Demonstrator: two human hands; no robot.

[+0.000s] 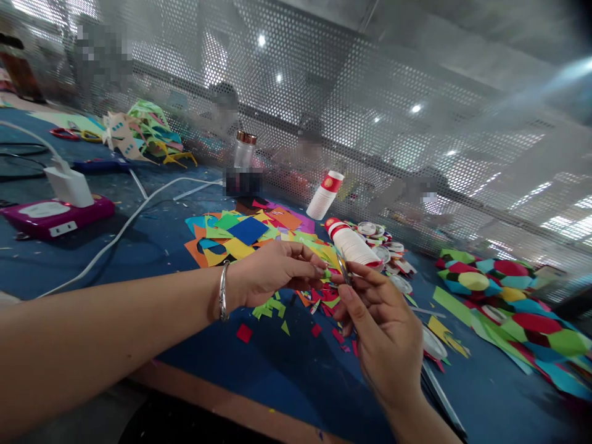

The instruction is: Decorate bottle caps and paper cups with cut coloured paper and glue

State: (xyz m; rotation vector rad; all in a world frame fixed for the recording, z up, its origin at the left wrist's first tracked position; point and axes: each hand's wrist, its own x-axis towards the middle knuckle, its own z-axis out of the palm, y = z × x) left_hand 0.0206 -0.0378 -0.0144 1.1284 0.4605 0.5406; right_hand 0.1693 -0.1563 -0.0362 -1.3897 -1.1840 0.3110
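Observation:
My left hand (282, 271), with a silver bangle at the wrist, reaches in from the left, its fingertips pinching a small green piece of paper (327, 273). Facing it, my right hand (386, 324) grips a slim shiny metal tool (343, 269) between thumb and fingers. The tool's narrow end points up beside the green piece; its exact kind is hard to make out. Beneath both hands lie small red paper scraps (244, 333) and green paper scraps (276, 307). Behind them spreads a pile of coloured paper pieces (250, 230).
Stacked paper cups (325, 198) stand behind, with another stack (354, 243) lying down. Coloured paper shapes (513, 290) sit right. A white cable (124, 231) crosses left from a purple power strip (58, 217). A lidded jar (245, 150) stands near the perforated metal screen (361, 111).

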